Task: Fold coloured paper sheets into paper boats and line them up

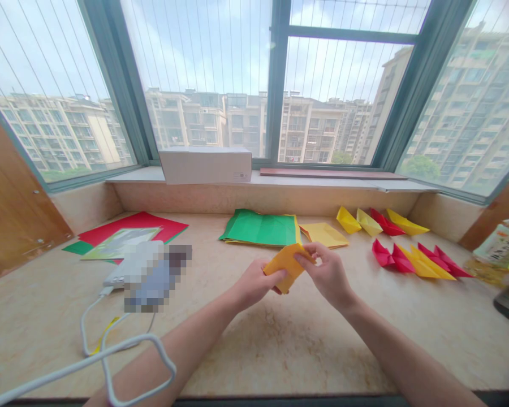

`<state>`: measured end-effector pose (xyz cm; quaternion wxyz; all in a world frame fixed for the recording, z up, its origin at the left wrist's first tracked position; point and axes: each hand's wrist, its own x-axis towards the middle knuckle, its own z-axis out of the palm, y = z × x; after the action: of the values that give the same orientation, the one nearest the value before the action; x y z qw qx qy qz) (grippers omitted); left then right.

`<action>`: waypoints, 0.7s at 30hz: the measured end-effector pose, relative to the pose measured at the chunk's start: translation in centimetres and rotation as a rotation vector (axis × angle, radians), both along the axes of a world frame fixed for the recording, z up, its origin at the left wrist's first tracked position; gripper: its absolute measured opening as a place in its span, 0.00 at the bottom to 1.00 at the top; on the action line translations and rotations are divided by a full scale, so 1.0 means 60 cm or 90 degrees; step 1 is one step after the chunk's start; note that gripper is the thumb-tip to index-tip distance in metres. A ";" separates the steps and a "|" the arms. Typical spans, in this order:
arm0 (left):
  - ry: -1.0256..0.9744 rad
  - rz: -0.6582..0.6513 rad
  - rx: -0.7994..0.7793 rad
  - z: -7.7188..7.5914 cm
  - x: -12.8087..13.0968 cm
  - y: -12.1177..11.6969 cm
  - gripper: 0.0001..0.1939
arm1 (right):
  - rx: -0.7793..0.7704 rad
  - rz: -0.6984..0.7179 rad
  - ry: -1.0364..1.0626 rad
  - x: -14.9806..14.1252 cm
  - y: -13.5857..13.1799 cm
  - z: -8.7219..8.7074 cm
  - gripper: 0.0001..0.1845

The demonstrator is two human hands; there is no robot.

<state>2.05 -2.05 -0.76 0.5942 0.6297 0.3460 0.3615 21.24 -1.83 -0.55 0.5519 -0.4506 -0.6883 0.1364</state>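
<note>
Between my hands, raised above the counter, is a folded piece of orange-yellow paper (285, 265). My left hand (258, 282) grips its left side, the thumb lying flat across the front. At the upper right edge, my right hand (324, 268) pinches the paper between thumb and fingers. Just behind it lie a stack of creased green paper (261, 228) with yellow edges beneath, and a folded light-orange paper (324, 234). To the right stand folded paper boats: a yellow boat (348, 219), a red boat (387, 222) and several others in two rows.
At left, red paper (165, 225) lies by a white power bank (144, 260) and a blurred-out object (152, 285). A white cable (85, 328) loops over my left forearm. Bottles, including an oil bottle (498, 249), stand far right. A white box (206, 165) sits on the sill.
</note>
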 end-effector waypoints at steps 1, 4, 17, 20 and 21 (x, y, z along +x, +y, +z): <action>-0.004 0.003 -0.003 0.000 0.002 -0.001 0.16 | 0.031 0.015 -0.010 -0.002 -0.003 -0.001 0.07; -0.041 0.037 -0.010 0.003 0.009 -0.006 0.18 | 0.075 0.101 -0.055 -0.009 -0.009 -0.006 0.10; -0.166 0.048 -0.035 0.017 0.012 -0.017 0.23 | 0.073 0.224 -0.093 -0.013 -0.005 -0.012 0.17; -0.129 0.074 -0.013 0.014 0.011 -0.011 0.25 | 0.084 0.209 -0.070 -0.011 -0.007 -0.010 0.16; -0.116 0.080 -0.008 0.014 0.011 -0.009 0.26 | 0.080 0.197 -0.065 -0.011 -0.008 -0.010 0.17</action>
<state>2.69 -2.60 0.05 0.6034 0.5674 0.3318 0.4515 20.61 -2.31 -1.14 0.5156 -0.3104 -0.7839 0.1530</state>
